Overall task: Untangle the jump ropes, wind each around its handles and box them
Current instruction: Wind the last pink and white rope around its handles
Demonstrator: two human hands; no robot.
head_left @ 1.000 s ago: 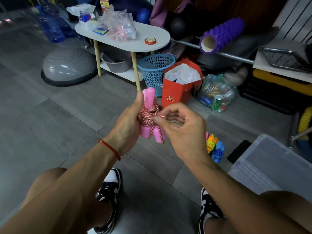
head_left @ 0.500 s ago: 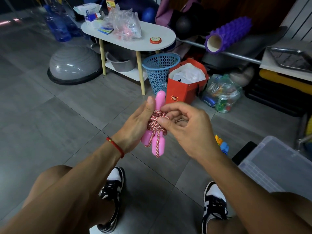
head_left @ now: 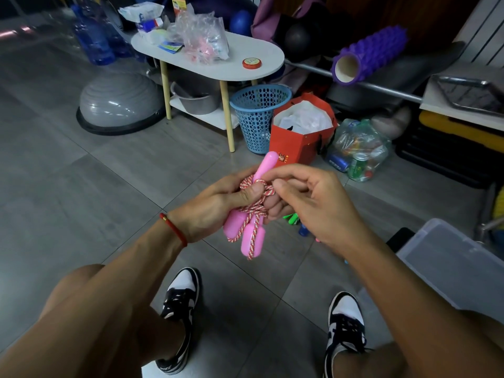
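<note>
The left hand [head_left: 215,205] grips the rope-wound pink handles [head_left: 252,230], thumb pressing; at three o'clock the right hand [head_left: 313,203] pinches the rope [head_left: 261,186].

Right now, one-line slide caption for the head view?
Left hand grips pink jump rope handles while right hand tucks the wound rope; clear box waits nearby.

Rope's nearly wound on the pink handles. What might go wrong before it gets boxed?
1. The rope's loose end dangles below the pink handles; untucked, the winding may unravel.
2. Only the left hand grips the bundle while the right hand pinches the rope; the two handles might slip apart.
3. The clear box sits off to the right, with other ropes on the floor between, which might snag the dangling end.
</note>
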